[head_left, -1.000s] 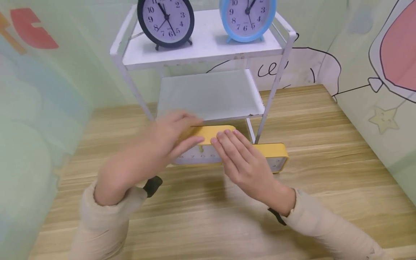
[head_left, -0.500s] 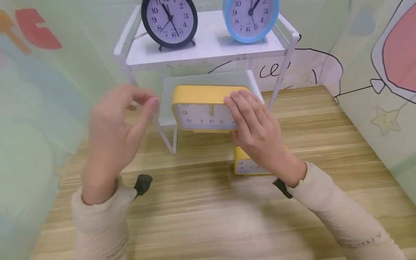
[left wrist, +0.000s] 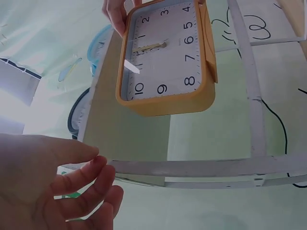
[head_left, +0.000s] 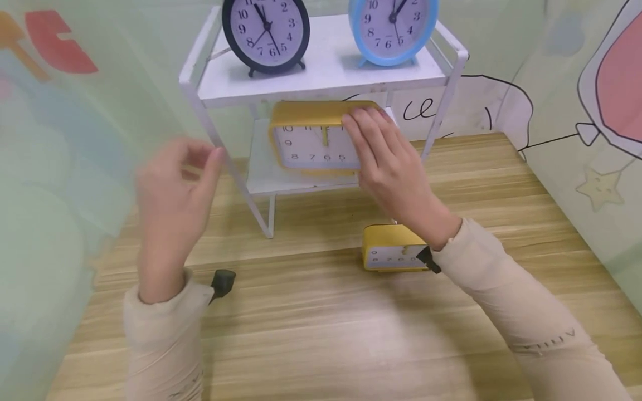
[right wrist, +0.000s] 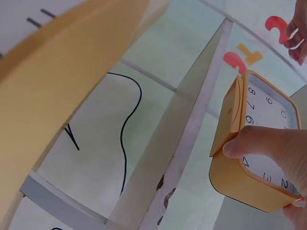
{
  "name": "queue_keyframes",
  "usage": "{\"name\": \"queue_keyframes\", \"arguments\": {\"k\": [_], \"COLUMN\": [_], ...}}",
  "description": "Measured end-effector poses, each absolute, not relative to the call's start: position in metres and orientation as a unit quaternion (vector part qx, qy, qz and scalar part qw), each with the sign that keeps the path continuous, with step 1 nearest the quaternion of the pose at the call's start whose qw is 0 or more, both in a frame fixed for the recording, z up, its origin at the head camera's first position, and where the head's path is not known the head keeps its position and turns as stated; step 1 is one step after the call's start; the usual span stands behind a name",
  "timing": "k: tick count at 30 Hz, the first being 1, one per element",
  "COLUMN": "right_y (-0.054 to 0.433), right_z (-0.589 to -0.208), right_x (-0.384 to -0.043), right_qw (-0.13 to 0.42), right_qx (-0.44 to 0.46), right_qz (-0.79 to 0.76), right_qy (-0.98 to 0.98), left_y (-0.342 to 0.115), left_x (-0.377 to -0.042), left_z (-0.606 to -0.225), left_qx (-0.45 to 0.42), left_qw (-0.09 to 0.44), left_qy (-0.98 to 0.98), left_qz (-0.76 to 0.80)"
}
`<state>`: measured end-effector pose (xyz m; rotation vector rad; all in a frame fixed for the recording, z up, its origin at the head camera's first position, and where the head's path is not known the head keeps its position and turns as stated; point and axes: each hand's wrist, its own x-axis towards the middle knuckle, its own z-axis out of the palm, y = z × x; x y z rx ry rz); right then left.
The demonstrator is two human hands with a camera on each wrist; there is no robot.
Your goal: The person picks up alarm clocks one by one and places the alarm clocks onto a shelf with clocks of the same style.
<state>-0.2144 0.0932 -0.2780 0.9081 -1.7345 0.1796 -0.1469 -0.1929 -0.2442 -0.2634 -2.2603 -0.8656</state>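
A yellow rectangular clock (head_left: 308, 147) with a white dial is held by its right end in my right hand (head_left: 393, 159). In the right wrist view the thumb (right wrist: 259, 143) lies across the front of its dial, the other fingers mostly hidden. The clock is upright, just over the lower shelf (head_left: 286, 182) of a white rack; whether it touches the shelf, I cannot tell. My left hand (head_left: 175, 195) hovers left of the rack, loosely curled and holding nothing. A second yellow clock (head_left: 388, 242) stands on the wooden floor beneath my right forearm.
On the rack's top shelf (head_left: 326, 72) stand a round black clock (head_left: 266, 33) and a round light-blue clock (head_left: 393, 30). The rack's left front post (head_left: 225, 150) rises between my left hand and the held clock. Painted walls border the wooden surface (head_left: 311, 312).
The yellow clock has been lifted from the wooden surface up to the lower shelf by my right hand. My left hand has let go of it and moved left.
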Motion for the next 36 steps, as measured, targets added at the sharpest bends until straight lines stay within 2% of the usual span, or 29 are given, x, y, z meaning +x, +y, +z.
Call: {"name": "queue_keyframes", "arguments": {"k": [5,20,36], "right_y": [0.091,0.089,0.086], "right_z": [-0.277,-0.275,-0.274], "right_x": [-0.226,-0.254,-0.271], "right_qw": [0.551,0.49,0.407], "right_qx": [0.381,0.36,0.35], "right_qz": [0.072,0.028,0.032], "right_qy": [-0.739,-0.793,-0.843], "left_y": [-0.197,-0.195,-0.197], "left_x": [-0.152,-0.157,-0.162], "left_z": [-0.25,-0.26,-0.266], "left_qx": [-0.073,-0.042,-0.062], "left_qw": [0.302,0.181,0.178], "left_qy": [-0.888,-0.896,-0.899], "left_qz": [-0.338,-0.404,-0.395]}}
